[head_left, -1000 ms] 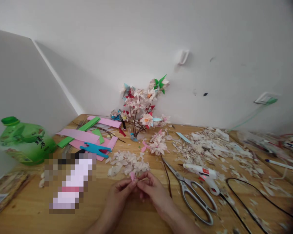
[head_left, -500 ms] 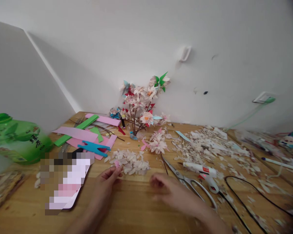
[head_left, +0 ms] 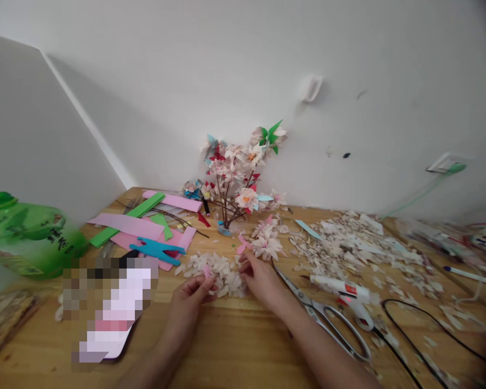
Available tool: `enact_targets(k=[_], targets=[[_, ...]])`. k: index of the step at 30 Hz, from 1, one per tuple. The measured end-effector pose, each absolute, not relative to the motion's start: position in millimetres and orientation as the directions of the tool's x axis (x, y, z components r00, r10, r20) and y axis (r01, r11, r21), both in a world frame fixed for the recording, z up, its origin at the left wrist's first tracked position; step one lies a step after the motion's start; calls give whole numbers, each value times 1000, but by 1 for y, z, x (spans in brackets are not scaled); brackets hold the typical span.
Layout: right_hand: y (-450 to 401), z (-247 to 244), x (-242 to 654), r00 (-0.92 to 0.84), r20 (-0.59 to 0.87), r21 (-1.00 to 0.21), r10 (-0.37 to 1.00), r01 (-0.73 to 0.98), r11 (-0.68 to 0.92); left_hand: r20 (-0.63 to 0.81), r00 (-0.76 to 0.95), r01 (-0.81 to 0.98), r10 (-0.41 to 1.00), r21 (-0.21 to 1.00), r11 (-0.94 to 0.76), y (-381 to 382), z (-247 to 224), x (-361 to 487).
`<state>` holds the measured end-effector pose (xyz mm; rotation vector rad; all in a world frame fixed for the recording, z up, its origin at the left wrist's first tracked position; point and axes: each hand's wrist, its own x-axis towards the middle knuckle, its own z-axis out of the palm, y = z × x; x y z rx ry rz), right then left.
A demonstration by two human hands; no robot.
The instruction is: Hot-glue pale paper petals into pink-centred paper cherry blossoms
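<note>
I've L hand (head_left: 192, 292) pinching a small pink piece (head_left: 207, 271) by the petal pile (head_left: 222, 266) — R hand (head_left: 261, 278) is nearer the pink cutout (head_left: 242, 248), at/just past its fingertips, left of the white flower (head_left: 267, 246); R grip — can't tell.

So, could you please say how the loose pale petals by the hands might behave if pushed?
The pale petals lie loosely heaped, so they would probably scatter. Each looks small and thin, so likely light and perhaps easily creased.
</note>
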<state>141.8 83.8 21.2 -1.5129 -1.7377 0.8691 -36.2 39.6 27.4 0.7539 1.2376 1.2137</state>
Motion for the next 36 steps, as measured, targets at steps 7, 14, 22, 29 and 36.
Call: enact_targets(k=[7,14,22,29,36], targets=[[69,23,150,-121,-45,-981,992,194,-21,-323,-15,-266,946,914,308,31,22,-41],[50,18,149,-38,-108,-994,993,28,-107,-79,212,107,974,993,58,28,6,-39],[50,11,154,11,-41,-975,999,217,-42,161,412,298,897,906,-300,19,7,-41],[44,21,155,-102,55,-810,993,577,104,221,264,273,939,917,-293,21,7,-45],[53,29,129,-272,81,-661,959,705,256,372,229,587,899,684,-433,38,-3,-55]])
